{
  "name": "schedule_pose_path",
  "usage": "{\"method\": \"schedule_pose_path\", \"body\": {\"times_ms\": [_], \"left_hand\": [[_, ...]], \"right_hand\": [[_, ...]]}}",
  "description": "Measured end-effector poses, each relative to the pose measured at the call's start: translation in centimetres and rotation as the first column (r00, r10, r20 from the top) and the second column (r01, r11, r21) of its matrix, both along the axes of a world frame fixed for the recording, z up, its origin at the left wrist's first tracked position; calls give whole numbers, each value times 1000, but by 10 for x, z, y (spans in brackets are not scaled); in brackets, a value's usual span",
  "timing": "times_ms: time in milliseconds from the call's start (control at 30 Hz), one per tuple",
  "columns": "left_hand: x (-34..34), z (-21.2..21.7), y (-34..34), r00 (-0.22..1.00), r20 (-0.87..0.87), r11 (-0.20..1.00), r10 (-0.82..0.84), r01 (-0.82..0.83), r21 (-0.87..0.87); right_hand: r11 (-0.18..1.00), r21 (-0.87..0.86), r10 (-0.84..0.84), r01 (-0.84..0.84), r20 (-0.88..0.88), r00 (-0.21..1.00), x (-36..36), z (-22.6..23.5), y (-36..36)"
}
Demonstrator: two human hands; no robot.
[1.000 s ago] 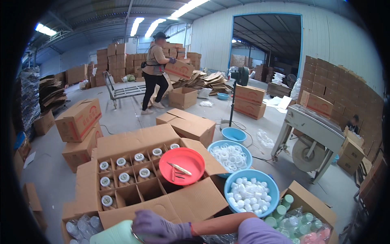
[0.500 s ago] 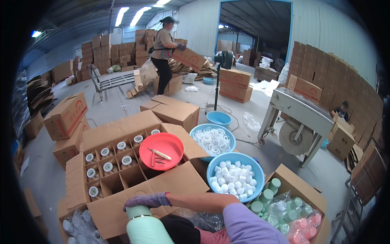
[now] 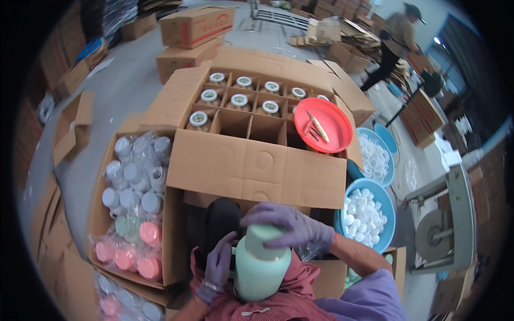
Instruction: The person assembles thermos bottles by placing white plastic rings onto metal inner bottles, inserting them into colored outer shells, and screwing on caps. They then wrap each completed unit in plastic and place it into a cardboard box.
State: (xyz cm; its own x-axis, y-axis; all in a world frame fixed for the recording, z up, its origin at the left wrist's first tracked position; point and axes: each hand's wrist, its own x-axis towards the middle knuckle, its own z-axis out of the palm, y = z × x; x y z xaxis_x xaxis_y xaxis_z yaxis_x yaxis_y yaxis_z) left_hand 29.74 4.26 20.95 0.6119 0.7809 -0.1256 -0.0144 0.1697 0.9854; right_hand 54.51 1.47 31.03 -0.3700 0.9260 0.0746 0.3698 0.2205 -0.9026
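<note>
A mint-green thermos jug [image 3: 262, 277] stands nearly upright on my lap, over dark red cloth. My right hand [image 3: 293, 227], in a purple glove, is closed over the jug's green cap [image 3: 262, 238] from above. My left hand [image 3: 218, 266], gloved too, grips the jug at its handle side; its fingers partly hide the handle. Just beyond is an open divided carton [image 3: 257, 166], with white-topped bottles [image 3: 239, 100] in several cells and bare cells in the near row.
A red tray [image 3: 332, 125] with a pen-like tool rests on the carton's right corner. Blue basins hold white caps [image 3: 364, 216] and white rings [image 3: 373, 158]. Left, a box [image 3: 171, 235] holds bagged white, green and pink cups. A person [image 3: 396, 45] carries a carton at the back.
My view has swung left and down, so the scene has shifted right. The jug now appears upright and central, with my right hand still on its cap. My left hand has come into view.
</note>
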Motion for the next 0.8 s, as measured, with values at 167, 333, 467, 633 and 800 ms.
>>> {"method": "schedule_pose_path", "body": {"times_ms": [167,333,467,633,800], "left_hand": [[49,-75,12,786,384,766,-485,593,-247],[69,-74,13,746,486,702,-456,637,-319],[-7,-15,14,1000,-11,959,-4,7,282],[-58,41,5,912,12,899,-411,403,171],[-79,-31,178,947,52,948,318,-317,-13]], "right_hand": [[841,428,329,-331,80,941,-58,47,-10],[881,328,284,-340,208,936,-61,63,-15],[965,-104,-217,241,203,955,-28,42,-14],[884,-229,-292,408,412,863,-26,1,22],[885,-395,-227,245,94,969,-11,0,65]]}}
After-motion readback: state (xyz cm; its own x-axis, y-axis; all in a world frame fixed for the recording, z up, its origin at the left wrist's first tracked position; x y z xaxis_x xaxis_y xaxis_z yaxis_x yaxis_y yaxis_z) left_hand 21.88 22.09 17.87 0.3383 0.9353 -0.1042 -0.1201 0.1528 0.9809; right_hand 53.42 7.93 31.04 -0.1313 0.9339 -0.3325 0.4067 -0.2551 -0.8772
